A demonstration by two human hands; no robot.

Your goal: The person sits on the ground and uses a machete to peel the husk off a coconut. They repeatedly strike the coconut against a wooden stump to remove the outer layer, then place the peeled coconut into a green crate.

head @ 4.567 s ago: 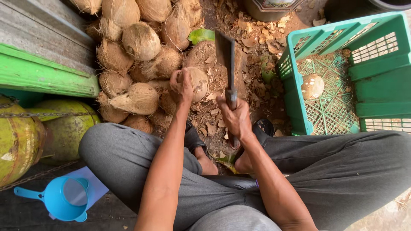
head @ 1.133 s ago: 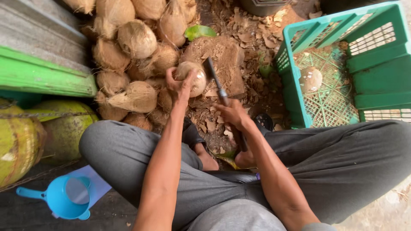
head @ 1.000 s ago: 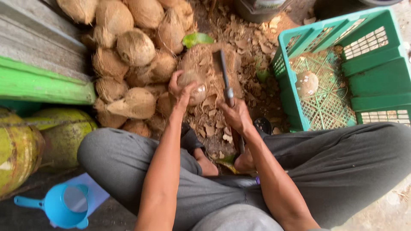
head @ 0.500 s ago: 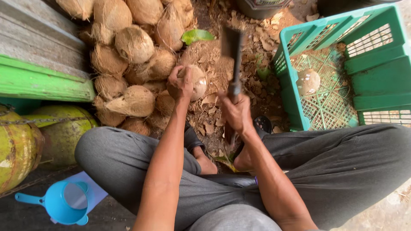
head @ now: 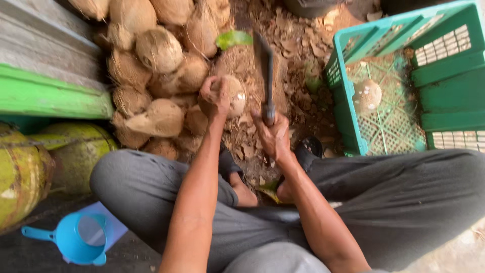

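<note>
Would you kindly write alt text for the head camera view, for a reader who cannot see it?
Seen from above, a seated person's left hand steadies a husked coconut on the littered ground while the right hand holds a cleaver beside it. A pile of husked coconuts lies on the left, a green plastic crate holding one coconut on the right.

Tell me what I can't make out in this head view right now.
- Coconut in the left hand: near side hidden by fingers.
- Knife: handle hidden inside the right hand; blade blurred, edge unclear.
- Green crate: cut off by the right and top edges.
- Husked coconut pile: cut off at the top edge.
</note>
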